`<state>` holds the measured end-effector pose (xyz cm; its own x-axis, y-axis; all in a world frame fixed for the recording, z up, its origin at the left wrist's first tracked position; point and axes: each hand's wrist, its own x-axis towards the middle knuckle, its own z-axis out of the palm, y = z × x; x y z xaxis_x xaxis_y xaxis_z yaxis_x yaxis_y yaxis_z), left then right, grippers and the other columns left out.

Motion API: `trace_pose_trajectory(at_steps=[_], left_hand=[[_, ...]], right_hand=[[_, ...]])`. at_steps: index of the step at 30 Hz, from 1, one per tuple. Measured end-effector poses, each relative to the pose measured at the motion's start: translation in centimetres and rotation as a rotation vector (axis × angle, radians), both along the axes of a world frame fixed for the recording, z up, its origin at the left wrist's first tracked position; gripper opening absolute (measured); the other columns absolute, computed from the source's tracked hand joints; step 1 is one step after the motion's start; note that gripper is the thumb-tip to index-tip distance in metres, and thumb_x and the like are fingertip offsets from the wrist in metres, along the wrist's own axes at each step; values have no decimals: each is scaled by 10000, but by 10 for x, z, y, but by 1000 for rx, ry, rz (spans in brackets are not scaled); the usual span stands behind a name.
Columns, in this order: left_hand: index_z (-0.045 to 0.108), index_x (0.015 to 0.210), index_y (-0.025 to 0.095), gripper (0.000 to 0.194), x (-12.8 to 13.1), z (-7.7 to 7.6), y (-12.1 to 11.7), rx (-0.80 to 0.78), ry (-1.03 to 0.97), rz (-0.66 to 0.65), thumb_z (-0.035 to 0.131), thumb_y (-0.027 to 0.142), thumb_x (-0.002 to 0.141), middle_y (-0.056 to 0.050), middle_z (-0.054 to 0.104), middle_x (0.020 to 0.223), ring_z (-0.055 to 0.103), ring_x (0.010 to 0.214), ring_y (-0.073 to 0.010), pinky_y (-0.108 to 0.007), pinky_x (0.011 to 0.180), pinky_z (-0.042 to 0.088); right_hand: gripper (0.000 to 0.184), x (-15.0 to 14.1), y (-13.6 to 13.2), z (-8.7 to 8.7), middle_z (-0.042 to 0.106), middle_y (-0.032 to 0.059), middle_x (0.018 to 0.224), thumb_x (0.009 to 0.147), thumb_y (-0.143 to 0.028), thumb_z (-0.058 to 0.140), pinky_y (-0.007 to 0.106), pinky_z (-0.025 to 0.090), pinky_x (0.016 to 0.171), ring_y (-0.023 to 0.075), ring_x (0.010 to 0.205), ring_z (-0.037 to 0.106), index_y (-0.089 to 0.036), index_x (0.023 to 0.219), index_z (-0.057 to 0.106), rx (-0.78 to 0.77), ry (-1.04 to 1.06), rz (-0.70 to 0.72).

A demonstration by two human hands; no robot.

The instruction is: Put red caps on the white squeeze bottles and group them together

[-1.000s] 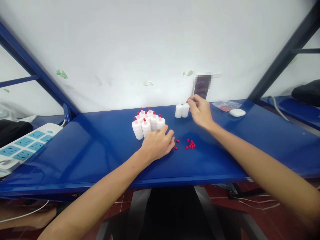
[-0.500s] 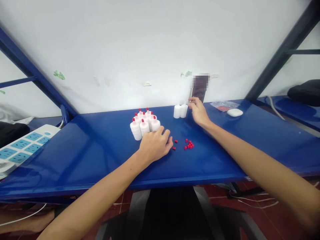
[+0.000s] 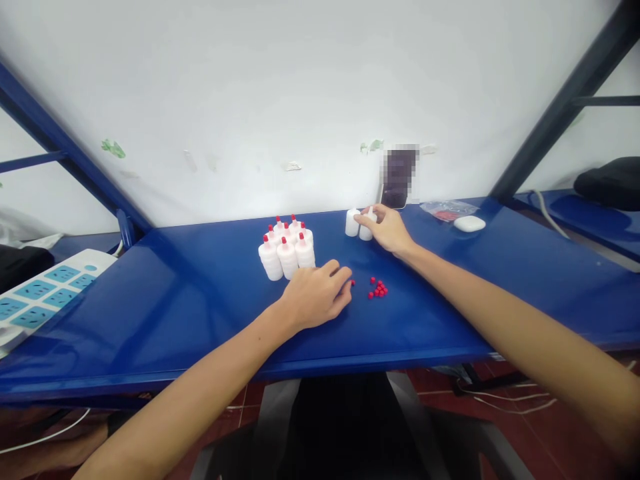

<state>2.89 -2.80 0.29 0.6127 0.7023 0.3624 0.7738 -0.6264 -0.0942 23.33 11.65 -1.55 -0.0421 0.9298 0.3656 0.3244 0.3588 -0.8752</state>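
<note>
My right hand [image 3: 387,230] is closed round the upper part of a white squeeze bottle [image 3: 367,232], which has a bare nozzle. Just left of it stands another white bottle [image 3: 351,223]. My left hand [image 3: 320,293] rests low over the blue table with its fingers curled together; whatever is between the fingertips is hidden. Beside those fingertips one small red cap [image 3: 353,283] shows in part. Further right lies a loose cluster of red caps [image 3: 379,290]. Behind my left hand, several white bottles with red tips [image 3: 287,247] stand upright in a tight group.
A dark phone-like slab [image 3: 399,180], partly pixelated, leans on the wall. A clear plastic bag [image 3: 449,211] with red bits and a white rounded case [image 3: 469,224] lie at the right. On the left is a white power strip [image 3: 60,293]. Blue frame posts flank the table.
My right hand has come down and left onto the right-hand white bottle and gripped it. My left hand has shifted slightly right, its fingers now covering a red cap that lay in view.
</note>
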Motion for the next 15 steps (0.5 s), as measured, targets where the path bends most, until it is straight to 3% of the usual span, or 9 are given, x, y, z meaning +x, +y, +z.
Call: trace_pose_trajectory(at_steps=[3,8,15], left_hand=[[588,1125,187,295,0,2,-1,-62,40,-100,354,297,984,-35,624,957,576,659,-147,-277,481,310],[573,1052,177,234,-3,3,-1,-100,70,-125,429,328,946,-24,604,948,572,675,-159,-299,520,357],[565,1005,181,224,-7,0,2,-101,118,-203,383,310,997,-24,598,932,589,689,-156,-285,537,377]], right_hand=[[286,-1,1,0,653,22,814,760,-449,612,291,454,683,183,748,583,-183,864,630,-17,57,-67],[222,-5,2,-7,672,22,775,767,-388,548,282,453,657,186,727,592,-188,828,622,-66,62,-60],[228,-17,-21,0,633,6,661,719,-383,626,260,397,604,151,624,548,-156,726,636,-76,-58,183]])
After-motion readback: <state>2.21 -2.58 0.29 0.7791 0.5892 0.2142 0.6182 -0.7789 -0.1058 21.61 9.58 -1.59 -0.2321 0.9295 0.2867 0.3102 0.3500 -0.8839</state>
